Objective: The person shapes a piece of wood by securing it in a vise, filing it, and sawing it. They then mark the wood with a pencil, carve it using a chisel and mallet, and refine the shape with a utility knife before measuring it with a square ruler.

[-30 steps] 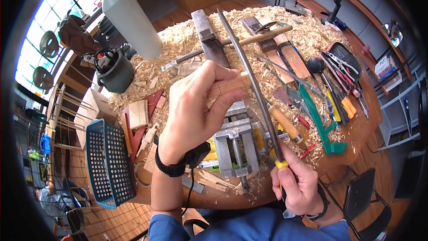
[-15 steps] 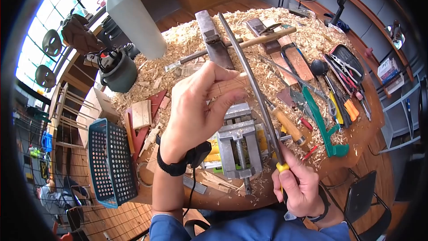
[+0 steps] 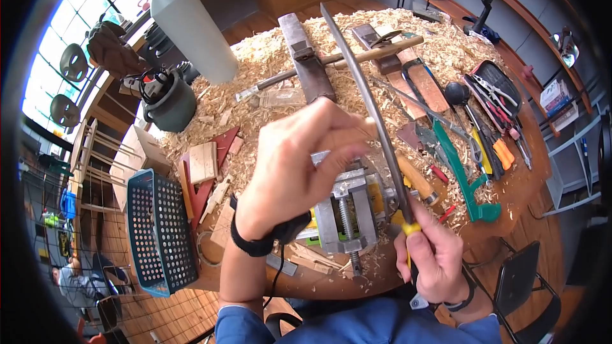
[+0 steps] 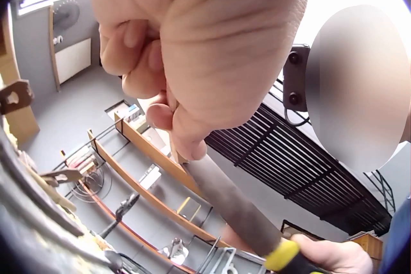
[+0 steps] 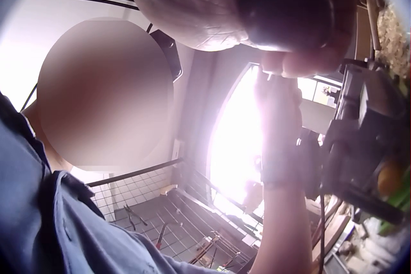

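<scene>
My left hand (image 3: 287, 159) pinches a small piece of light wood (image 3: 349, 136) between thumb and fingers, above a metal bench vise (image 3: 349, 210). In my right hand (image 3: 437, 261) is a long metal file (image 3: 368, 92), gripped by its yellow and black handle (image 3: 412, 229). The file slants up and away, its blade crossing right at the end of the wood. From the left wrist view, the flat of the file (image 4: 234, 206) lies against the left fingertips (image 4: 198, 150), which mostly hide the wood. The dark butt of the handle (image 5: 286, 14) shows under the right palm in the right wrist view.
Wood shavings (image 3: 255, 57) cover much of the bench. A hand plane (image 3: 303, 51) and a hammer (image 3: 382, 52) lie beyond the hands. To the right are a green-handled saw (image 3: 465, 178) and pliers (image 3: 494, 92); on the left, a perforated basket (image 3: 159, 236) and a white bottle (image 3: 194, 32).
Both hands have shifted a little to the right, the left one also slightly lower. The file has slid forward along the end of the wood and its tip sits farther up and right.
</scene>
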`<move>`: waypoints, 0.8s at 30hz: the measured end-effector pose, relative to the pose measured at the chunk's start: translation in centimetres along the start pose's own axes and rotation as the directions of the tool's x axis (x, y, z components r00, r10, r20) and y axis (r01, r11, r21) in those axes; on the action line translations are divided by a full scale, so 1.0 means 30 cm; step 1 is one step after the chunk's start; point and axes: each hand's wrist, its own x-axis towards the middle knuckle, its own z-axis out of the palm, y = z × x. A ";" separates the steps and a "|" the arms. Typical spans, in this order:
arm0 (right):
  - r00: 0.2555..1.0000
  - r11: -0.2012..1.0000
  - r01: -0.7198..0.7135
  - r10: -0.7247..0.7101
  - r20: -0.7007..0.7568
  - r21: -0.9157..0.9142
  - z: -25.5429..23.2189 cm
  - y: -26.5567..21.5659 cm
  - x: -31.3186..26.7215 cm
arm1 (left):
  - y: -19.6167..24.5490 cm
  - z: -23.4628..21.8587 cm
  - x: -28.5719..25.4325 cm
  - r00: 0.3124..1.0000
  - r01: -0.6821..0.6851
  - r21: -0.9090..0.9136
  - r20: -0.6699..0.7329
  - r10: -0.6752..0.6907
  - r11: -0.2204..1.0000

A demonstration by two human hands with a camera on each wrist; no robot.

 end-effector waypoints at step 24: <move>1.000 0.997 0.001 0.000 -0.012 0.080 0.001 0.018 0.023 | 0.007 -0.014 -0.004 1.000 0.020 0.012 0.017 -0.020 1.000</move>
